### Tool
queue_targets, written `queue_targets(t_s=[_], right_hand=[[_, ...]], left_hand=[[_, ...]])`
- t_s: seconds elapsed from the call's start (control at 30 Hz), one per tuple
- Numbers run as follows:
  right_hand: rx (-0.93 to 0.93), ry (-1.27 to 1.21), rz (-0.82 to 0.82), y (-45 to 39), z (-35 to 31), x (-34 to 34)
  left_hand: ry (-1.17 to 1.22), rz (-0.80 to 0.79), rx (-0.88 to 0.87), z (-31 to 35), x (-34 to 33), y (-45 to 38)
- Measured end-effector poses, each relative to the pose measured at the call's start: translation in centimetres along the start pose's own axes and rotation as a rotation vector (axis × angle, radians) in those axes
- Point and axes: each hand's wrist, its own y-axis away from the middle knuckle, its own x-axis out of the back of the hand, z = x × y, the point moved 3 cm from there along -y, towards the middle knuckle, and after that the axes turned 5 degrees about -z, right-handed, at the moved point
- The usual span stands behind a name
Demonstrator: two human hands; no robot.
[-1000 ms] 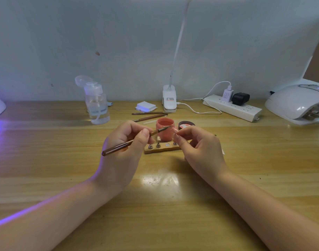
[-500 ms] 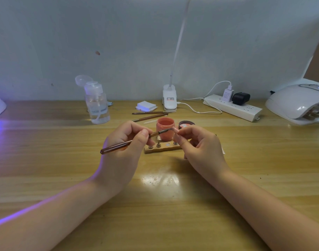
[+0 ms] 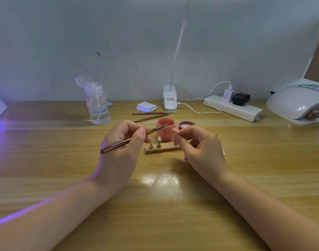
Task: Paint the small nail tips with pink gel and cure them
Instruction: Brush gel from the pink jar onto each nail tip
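My left hand (image 3: pixel 122 142) pinched the brush (image 3: pixel 131 140) over the pink jar (image 3: pixel 165 132) mid-frame, my right hand (image 3: pixel 200 147) pinched a nail tip (image 3: pixel 175 130); a loose pinch risked smearing gel.

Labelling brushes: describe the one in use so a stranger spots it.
Start at the pink jar mid-table. Just left of it, the left hand pinches a brown brush, its tip over the jar. The two spare brushes lie flat behind, untouched.

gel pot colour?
Pink, salmon-toned; the gel pot shows best in the head view, the only one.
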Motion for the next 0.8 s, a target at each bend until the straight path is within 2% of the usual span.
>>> queue_targets(t_s=[0.07, 0.2, 0.3, 0.53, 0.8], right_hand=[[0.000, -0.007, 0.018, 0.0, 0.0, 0.0], [-0.029, -0.002, 0.066, -0.1, -0.1, 0.1], [-0.050, -0.004, 0.070, -0.2, -0.3, 0.0], [-0.046, 0.063, 0.013, -0.3, -0.4, -0.5], [-0.056, 0.380, -0.063, -0.9, 0.2, -1.6]], left_hand=[[0.052, 0.036, 0.066, -0.5, 0.2, -0.3], [0.442, 0.152, 0.397, -2.3, -0.1, -1.8], [0.601, 0.173, 0.548, -3.1, -0.9, -2.4], [0.742, 0.216, 0.662, -3.7, -1.2, -2.7], [0.824, 0.188, 0.693, -3.7, -2.2, -2.7]])
